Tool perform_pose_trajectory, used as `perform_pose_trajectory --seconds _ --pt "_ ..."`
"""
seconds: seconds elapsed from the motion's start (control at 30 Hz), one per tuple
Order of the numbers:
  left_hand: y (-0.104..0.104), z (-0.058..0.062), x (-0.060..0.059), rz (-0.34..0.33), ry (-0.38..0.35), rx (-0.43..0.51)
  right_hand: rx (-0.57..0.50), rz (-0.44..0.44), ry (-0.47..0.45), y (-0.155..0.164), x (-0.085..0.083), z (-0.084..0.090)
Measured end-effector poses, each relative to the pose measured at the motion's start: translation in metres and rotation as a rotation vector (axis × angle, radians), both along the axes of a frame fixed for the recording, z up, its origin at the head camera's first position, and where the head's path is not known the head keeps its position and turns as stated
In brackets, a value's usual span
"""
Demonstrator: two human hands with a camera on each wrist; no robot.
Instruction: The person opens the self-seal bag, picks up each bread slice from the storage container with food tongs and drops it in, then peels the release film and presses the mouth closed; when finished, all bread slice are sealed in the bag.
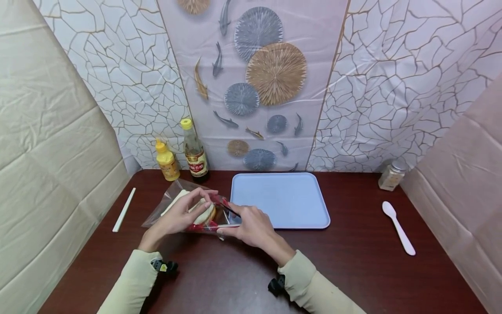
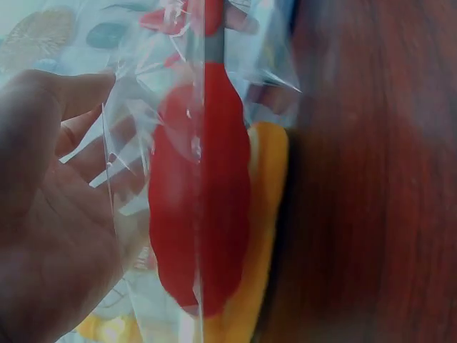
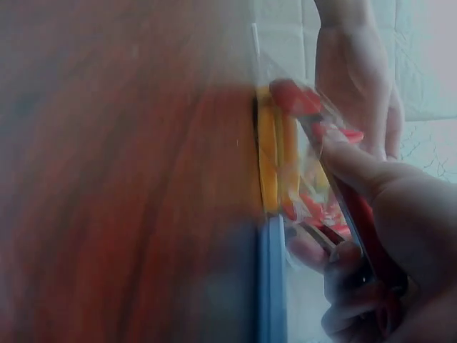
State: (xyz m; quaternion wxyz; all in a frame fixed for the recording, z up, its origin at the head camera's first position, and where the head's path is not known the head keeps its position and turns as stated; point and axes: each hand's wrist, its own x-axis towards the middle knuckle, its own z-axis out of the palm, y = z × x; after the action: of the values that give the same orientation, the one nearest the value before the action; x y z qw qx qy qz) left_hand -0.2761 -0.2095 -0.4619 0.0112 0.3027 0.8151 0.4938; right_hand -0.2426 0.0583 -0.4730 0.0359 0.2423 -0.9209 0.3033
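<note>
Left hand curved at clear bag, pinch indeterminate; right hand grips red-headed tongs straddling bread, left of frame centre; step probably seating tongs, next calling for even squeeze.

A yellow bottle stands beside a dark sauce bottle. At right, a white spoon lies near a jar.
</note>
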Motion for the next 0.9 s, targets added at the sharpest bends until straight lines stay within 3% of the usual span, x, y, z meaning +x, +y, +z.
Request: perform_pose_trajectory --seconds 0.4,0.63,0.9 --pt "-0.005 -0.008 0.000 0.112 0.021 -0.091 0.020 0.005 -0.034 0.025 0.001 0.007" --pt "-0.003 -0.011 0.000 0.090 0.048 -0.083 -0.021 -0.027 -0.018 0.049 0.004 0.003" --pt "0.002 -0.011 -0.001 0.062 0.024 -0.059 -0.099 -0.006 -0.035 0.059 0.000 -0.003"
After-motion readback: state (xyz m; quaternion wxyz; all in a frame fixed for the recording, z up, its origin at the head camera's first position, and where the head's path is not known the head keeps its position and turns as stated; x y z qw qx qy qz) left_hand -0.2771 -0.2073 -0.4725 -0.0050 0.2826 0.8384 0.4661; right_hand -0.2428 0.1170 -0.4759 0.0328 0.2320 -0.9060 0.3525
